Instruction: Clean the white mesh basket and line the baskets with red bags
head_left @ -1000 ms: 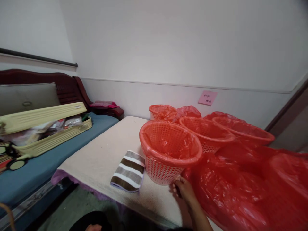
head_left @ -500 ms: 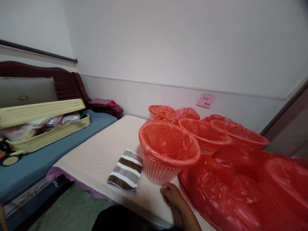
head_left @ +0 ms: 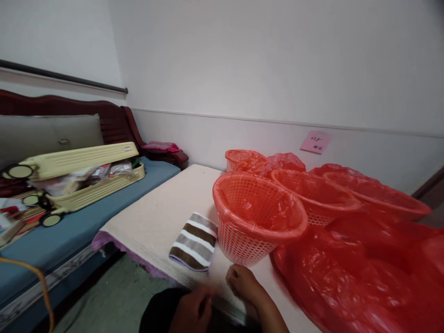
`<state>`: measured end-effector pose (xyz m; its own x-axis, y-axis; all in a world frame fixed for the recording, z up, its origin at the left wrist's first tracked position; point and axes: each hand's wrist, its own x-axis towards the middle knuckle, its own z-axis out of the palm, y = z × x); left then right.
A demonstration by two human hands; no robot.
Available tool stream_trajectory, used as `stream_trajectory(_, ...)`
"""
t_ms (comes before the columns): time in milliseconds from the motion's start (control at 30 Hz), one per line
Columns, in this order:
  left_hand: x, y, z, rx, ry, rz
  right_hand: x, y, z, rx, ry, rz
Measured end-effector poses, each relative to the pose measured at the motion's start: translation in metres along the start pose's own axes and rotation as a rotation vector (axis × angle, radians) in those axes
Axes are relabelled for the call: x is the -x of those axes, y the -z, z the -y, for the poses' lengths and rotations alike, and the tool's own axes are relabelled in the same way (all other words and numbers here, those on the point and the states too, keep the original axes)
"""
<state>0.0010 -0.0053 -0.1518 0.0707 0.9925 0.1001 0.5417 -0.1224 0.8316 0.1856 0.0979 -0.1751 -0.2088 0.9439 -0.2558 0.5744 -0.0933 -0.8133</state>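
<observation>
My right hand (head_left: 243,281) rests on the beige table cover (head_left: 156,217) with its fingers curled into a loose fist, just in front of the base of a red mesh basket (head_left: 243,243). A red plastic bag lines that basket and folds over its rim. My left hand (head_left: 191,312) shows at the bottom edge, blurred, over a dark lap. A folded brown and white striped towel (head_left: 194,240) lies to the left of the basket. To the right of my hand spreads a heap of red plastic bags (head_left: 347,277).
Three more lined red baskets (head_left: 314,201) stand behind, near the wall with a pink note (head_left: 315,142). On the left, a blue-sheeted bed (head_left: 69,231) carries an open yellow suitcase (head_left: 83,178). An orange cable (head_left: 43,286) hangs at the lower left.
My right hand has drawn back from the basket's base and now lies curled on the table. My left hand has come into view at the bottom. The view has shifted slightly left.
</observation>
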Motion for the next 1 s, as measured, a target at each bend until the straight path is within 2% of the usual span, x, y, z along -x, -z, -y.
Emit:
stream_trajectory(67, -0.026, 0.015, 0.006, 0.115, 0.026, -0.196, 0.001, -0.001, 0.002, 0.026, -0.006, 0.018)
stream_trajectory(133, -0.051, 0.033, 0.017, 0.127, 0.103, -0.329, 0.001, -0.003, 0.004, 0.05, -0.015, 0.034)
stream_trajectory(267, -0.087, 0.063, 0.052, 0.08, 0.227, -0.506, -0.001, -0.003, 0.011, 0.116, -0.008, 0.052)
stream_trajectory(367, -0.1, 0.07, 0.074, 0.001, 0.28, -0.558, -0.005, -0.004, 0.02, 0.181, 0.027, 0.051)
stream_trajectory(533, -0.106, 0.063, 0.09, -0.029, 0.338, -0.467, -0.012, -0.012, 0.037, 0.255, 0.089, 0.055)
stream_trajectory(733, -0.109, 0.052, 0.085, 0.071, 0.423, -0.359, -0.012, -0.02, 0.051, 0.258, 0.157, 0.068)
stream_trajectory(867, -0.106, 0.049, 0.077, 0.241, 0.478, -0.266, -0.016, -0.022, 0.051, 0.268, 0.151, 0.036)
stream_trajectory(1000, -0.094, 0.051, 0.062, 0.537, 0.482, -0.09, -0.026, -0.025, 0.045, 0.321, 0.098, -0.039)
